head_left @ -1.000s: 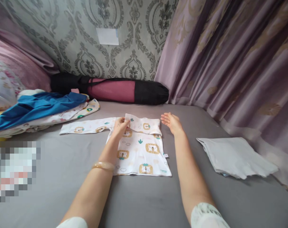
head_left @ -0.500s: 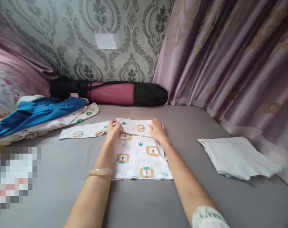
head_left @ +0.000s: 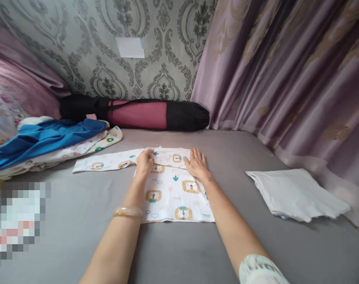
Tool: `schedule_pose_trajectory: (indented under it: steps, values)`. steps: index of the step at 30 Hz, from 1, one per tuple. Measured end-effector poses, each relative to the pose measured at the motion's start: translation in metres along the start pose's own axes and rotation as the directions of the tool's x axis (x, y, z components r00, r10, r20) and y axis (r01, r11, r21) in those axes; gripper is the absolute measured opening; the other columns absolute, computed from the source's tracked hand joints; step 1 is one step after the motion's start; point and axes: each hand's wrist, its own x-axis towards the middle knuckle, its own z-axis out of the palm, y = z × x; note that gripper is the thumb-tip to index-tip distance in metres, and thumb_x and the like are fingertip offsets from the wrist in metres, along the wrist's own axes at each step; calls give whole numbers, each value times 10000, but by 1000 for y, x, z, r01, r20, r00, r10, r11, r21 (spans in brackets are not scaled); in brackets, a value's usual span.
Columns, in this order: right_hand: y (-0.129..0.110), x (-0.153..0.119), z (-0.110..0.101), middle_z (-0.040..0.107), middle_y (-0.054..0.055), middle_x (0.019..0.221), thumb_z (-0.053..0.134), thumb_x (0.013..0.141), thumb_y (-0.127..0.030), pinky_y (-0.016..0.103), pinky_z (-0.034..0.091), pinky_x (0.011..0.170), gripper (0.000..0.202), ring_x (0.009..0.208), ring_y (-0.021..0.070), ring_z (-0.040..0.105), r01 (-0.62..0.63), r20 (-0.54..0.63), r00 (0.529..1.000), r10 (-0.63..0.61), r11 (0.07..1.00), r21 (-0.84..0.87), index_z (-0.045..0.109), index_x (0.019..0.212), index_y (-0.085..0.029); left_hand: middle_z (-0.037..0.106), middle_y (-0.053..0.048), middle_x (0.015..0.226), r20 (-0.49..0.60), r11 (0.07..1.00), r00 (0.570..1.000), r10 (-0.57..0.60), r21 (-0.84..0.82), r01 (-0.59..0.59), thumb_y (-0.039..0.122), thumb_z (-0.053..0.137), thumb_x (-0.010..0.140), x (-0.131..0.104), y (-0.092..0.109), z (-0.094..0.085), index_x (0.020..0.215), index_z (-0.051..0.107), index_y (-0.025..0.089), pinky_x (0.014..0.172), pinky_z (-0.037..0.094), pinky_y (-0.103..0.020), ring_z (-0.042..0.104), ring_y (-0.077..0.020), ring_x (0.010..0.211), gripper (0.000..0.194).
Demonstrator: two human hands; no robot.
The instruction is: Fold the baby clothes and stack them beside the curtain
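Note:
A white garment [head_left: 175, 193] printed with tan lion faces and green leaves lies on the grey sheet. One sleeve [head_left: 105, 161] stretches out to the left, while the other is folded across the upper part of the body. My left hand [head_left: 145, 159] is at the garment's upper left, its fingers curled on the end of the folded sleeve; whether it grips the cloth is hard to tell. With fingers spread, my right hand [head_left: 196, 162] lies flat on the upper right edge of the fabric.
Folded white cloth [head_left: 296, 193] lies at the right. Blue cloth [head_left: 46, 138] tops a pile of clothes at the left. Along the wall rests a black and dark pink rolled bag [head_left: 138, 114]. Purple curtains [head_left: 274, 71] hang at the right. A blurred patch [head_left: 16, 221] covers the lower left.
My left hand has shifted slightly right and turned over the sleeve end, which now lies lower against the garment. My right hand has stayed almost in place.

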Motion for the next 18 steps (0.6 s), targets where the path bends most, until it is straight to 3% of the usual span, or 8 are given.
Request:
schedule_pose_trajectory:
  steps: [6, 11, 15, 18]
  values:
    - [0, 0, 0, 90, 161, 1605, 203, 987, -495, 419, 54, 1186, 729, 1481, 261, 56, -2, 11, 1000, 2, 1000, -15, 174, 1522, 0, 640, -150, 1022, 91, 981, 990, 105, 153, -118, 69, 457, 677, 1, -3, 1, 1112, 654, 102, 933, 451, -381, 610, -276, 986, 478]
    - [-5, 2, -9, 104, 170, 1600, 228, 980, -485, 487, 10, 1178, 722, 1481, 273, 63, -12, 59, 998, 17, 997, -80, 187, 1521, -9, 585, -204, 1167, 138, 964, 985, 106, 229, -136, 52, 504, 694, -4, 5, -2, 1084, 660, 95, 971, 420, -430, 559, -321, 1088, 422]
    - [-16, 3, -12, 77, 169, 1603, 248, 980, -465, 440, -2, 1182, 707, 1484, 255, 28, 56, -10, 998, -57, 993, -104, 186, 1523, -17, 425, -199, 1423, 109, 911, 985, 130, 378, -162, 157, 459, 842, -14, 21, -4, 1161, 619, 152, 984, 386, -499, 437, -367, 1232, 357]
    - [-24, 0, -6, 99, 174, 1601, 202, 982, -516, 393, 39, 1184, 736, 1482, 254, 56, 47, -7, 999, -48, 997, -65, 186, 1524, -18, 460, -184, 1414, 217, 904, 965, 148, 366, -221, 254, 419, 910, -20, 28, 0, 1247, 564, 166, 1037, 334, -503, 391, -359, 1295, 378]
